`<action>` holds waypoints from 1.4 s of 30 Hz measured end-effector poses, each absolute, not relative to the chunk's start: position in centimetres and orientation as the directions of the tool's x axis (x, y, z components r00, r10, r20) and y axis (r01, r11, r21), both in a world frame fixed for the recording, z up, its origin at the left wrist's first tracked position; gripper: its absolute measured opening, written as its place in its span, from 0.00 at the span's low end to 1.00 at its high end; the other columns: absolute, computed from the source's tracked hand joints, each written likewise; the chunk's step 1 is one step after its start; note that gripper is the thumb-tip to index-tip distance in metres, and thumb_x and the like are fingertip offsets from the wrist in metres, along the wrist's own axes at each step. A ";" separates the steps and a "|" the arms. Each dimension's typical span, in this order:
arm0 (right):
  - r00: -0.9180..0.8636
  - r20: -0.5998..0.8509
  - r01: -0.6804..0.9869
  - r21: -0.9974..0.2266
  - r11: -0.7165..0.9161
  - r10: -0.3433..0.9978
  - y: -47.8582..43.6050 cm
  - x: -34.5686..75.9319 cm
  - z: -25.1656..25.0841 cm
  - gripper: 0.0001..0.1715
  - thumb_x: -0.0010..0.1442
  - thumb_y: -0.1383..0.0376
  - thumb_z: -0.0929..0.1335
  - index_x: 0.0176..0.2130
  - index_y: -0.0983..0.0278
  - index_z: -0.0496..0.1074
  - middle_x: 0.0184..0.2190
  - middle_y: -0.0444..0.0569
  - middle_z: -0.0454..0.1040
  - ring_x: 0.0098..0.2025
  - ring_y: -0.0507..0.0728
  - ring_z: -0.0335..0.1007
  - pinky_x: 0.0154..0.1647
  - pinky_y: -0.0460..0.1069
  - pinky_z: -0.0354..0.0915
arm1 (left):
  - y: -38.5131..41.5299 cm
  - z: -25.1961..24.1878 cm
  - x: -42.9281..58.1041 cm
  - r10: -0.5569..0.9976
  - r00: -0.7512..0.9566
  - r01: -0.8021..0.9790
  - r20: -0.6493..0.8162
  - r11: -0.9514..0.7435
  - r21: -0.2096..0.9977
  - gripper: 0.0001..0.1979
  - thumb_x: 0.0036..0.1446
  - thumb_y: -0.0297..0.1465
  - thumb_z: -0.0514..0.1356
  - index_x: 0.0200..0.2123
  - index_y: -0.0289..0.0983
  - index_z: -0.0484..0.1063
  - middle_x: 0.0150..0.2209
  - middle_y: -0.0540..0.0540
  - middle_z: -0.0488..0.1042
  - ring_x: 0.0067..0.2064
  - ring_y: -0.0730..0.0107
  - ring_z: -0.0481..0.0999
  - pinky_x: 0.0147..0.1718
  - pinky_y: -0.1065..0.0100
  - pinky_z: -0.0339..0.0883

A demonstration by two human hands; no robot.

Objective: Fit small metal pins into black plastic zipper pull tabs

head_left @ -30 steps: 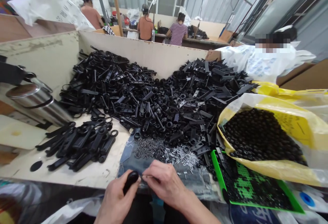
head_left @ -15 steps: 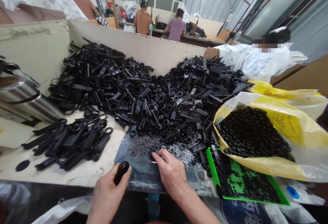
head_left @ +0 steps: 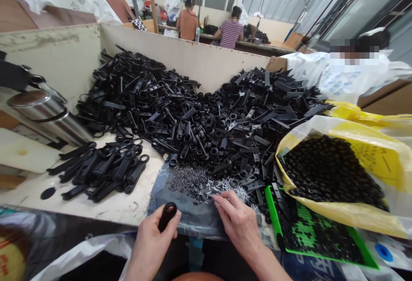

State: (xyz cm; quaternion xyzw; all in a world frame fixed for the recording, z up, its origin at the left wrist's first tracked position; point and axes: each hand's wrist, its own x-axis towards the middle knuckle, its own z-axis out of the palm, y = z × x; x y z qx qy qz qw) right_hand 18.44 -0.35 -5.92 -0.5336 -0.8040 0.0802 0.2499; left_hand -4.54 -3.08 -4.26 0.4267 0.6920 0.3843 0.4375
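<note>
Here we have our left hand (head_left: 151,240), thumb side up, fingers (head_left: 155,217) curled into a grip above a low wrist (head_left: 140,260); and our right hand (head_left: 240,219), palm down, loosely bent, pointing inward, bare forearm (head_left: 268,264) slanting behind it!

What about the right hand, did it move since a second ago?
Yes: judged against the green tray, the right hand has moved rightward and forward, toward the silver pins.

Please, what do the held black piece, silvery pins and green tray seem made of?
Black piece in the left hand: probably plastic, possibly coated metal; smooth, softly shiny. Silvery pins: likely bare metal, glinting brightly. Green tray: apparently plastic; even colour, smooth rim, gridded floor.
</note>
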 end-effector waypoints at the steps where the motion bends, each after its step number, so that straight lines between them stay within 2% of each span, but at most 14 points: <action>1: -0.308 0.303 0.808 -0.417 0.416 0.902 -0.1 18.0 -5.8 0.18 0.73 0.67 0.59 0.47 0.62 0.78 0.39 0.51 0.78 0.34 0.53 0.76 0.34 0.45 0.66 | -3.1 -4.0 -4.1 0.910 -0.244 0.184 -0.334 0.382 0.906 0.21 0.51 0.49 0.65 0.21 0.40 0.68 0.14 0.54 0.67 0.18 0.73 0.63 0.18 0.74 0.54; 5: -0.337 0.224 0.801 -0.442 0.404 0.914 0.9 16.2 -5.7 0.18 0.74 0.64 0.60 0.40 0.61 0.78 0.35 0.49 0.77 0.33 0.54 0.76 0.32 0.45 0.62 | -3.1 -3.4 -3.0 0.830 -0.140 -0.110 -0.539 0.528 0.842 0.21 0.48 0.48 0.69 0.29 0.35 0.73 0.14 0.55 0.67 0.14 0.83 0.51 0.16 0.77 0.40; 12: -0.288 0.156 0.794 -0.512 0.327 0.945 1.2 15.7 -5.4 0.17 0.71 0.65 0.62 0.35 0.62 0.77 0.30 0.48 0.75 0.30 0.54 0.72 0.29 0.46 0.59 | -3.0 -4.0 -2.9 0.765 -0.051 -0.363 -0.642 0.584 0.726 0.21 0.45 0.45 0.72 0.30 0.33 0.73 0.14 0.57 0.66 0.14 0.87 0.51 0.15 0.79 0.40; 14: -0.241 0.115 0.714 -0.651 0.256 0.964 1.0 15.6 -4.9 0.16 0.69 0.63 0.64 0.35 0.62 0.78 0.29 0.46 0.74 0.28 0.53 0.69 0.28 0.46 0.59 | -2.9 -3.9 -2.8 0.747 -0.011 -0.427 -0.664 0.597 0.679 0.21 0.44 0.44 0.73 0.30 0.33 0.74 0.14 0.58 0.64 0.15 0.87 0.50 0.16 0.79 0.41; 16: -0.190 0.023 0.521 -0.845 0.120 0.982 0.7 15.3 -4.3 0.16 0.68 0.58 0.66 0.35 0.62 0.79 0.27 0.45 0.73 0.27 0.53 0.67 0.29 0.46 0.61 | -2.8 -3.5 -2.6 0.747 0.024 -0.467 -0.664 0.596 0.653 0.20 0.44 0.43 0.74 0.29 0.34 0.74 0.14 0.59 0.63 0.16 0.87 0.50 0.16 0.79 0.43; 17: -0.177 -0.030 0.402 -0.915 0.045 0.984 0.4 15.0 -4.1 0.16 0.67 0.55 0.67 0.35 0.62 0.80 0.27 0.45 0.73 0.27 0.53 0.66 0.30 0.47 0.62 | -2.8 -3.2 -2.5 0.753 0.038 -0.479 -0.657 0.591 0.649 0.20 0.44 0.43 0.74 0.29 0.34 0.73 0.14 0.59 0.63 0.16 0.87 0.50 0.16 0.79 0.43; 19: -0.179 -0.096 0.228 -0.972 -0.054 0.979 -0.1 14.4 -3.7 0.19 0.65 0.51 0.69 0.35 0.62 0.81 0.27 0.45 0.73 0.29 0.54 0.67 0.34 0.48 0.63 | -2.8 -2.7 -2.3 0.762 0.054 -0.502 -0.645 0.579 0.642 0.19 0.45 0.42 0.74 0.29 0.35 0.73 0.14 0.59 0.63 0.16 0.86 0.50 0.17 0.79 0.44; 22: -0.181 -0.109 0.135 -0.987 -0.086 0.977 -0.6 13.4 -3.5 0.22 0.63 0.48 0.70 0.34 0.62 0.82 0.28 0.46 0.73 0.31 0.55 0.66 0.35 0.49 0.63 | -2.9 -2.3 -2.1 0.759 0.065 -0.534 -0.648 0.575 0.620 0.19 0.46 0.42 0.74 0.30 0.35 0.72 0.14 0.58 0.63 0.15 0.86 0.51 0.17 0.78 0.44; 27: -0.159 -0.116 0.100 -0.990 -0.101 0.981 -0.7 12.9 -3.7 0.22 0.61 0.46 0.71 0.32 0.62 0.82 0.28 0.46 0.71 0.30 0.55 0.65 0.33 0.49 0.62 | -3.0 -2.5 -1.9 0.767 0.060 -0.544 -0.639 0.562 0.624 0.21 0.45 0.44 0.74 0.29 0.35 0.72 0.12 0.59 0.63 0.14 0.87 0.48 0.16 0.78 0.39; 36: -0.154 -0.125 0.101 -0.989 -0.110 0.980 -1.0 13.0 -4.1 0.23 0.61 0.46 0.71 0.33 0.62 0.82 0.28 0.47 0.73 0.31 0.56 0.67 0.33 0.49 0.64 | -3.3 -2.8 -1.6 0.769 0.054 -0.518 -0.637 0.566 0.641 0.20 0.45 0.44 0.73 0.29 0.35 0.72 0.12 0.58 0.63 0.14 0.86 0.48 0.16 0.77 0.39; 39: -0.165 -0.130 0.105 -0.988 -0.113 0.978 -1.1 13.1 -4.0 0.24 0.60 0.45 0.71 0.32 0.62 0.82 0.29 0.47 0.73 0.31 0.56 0.68 0.32 0.48 0.65 | -3.5 -2.4 -1.7 0.788 0.061 -0.443 -0.612 0.571 0.691 0.20 0.47 0.45 0.72 0.29 0.35 0.73 0.13 0.56 0.65 0.15 0.85 0.50 0.16 0.77 0.39; 42: -0.197 -0.204 0.081 -0.978 -0.191 0.959 -1.2 13.3 -4.0 0.23 0.58 0.45 0.73 0.34 0.62 0.81 0.28 0.45 0.74 0.29 0.54 0.66 0.32 0.48 0.64 | -3.5 -2.2 -1.8 0.828 0.023 -0.334 -0.560 0.534 0.777 0.17 0.48 0.43 0.71 0.28 0.35 0.73 0.13 0.55 0.65 0.16 0.84 0.51 0.17 0.77 0.40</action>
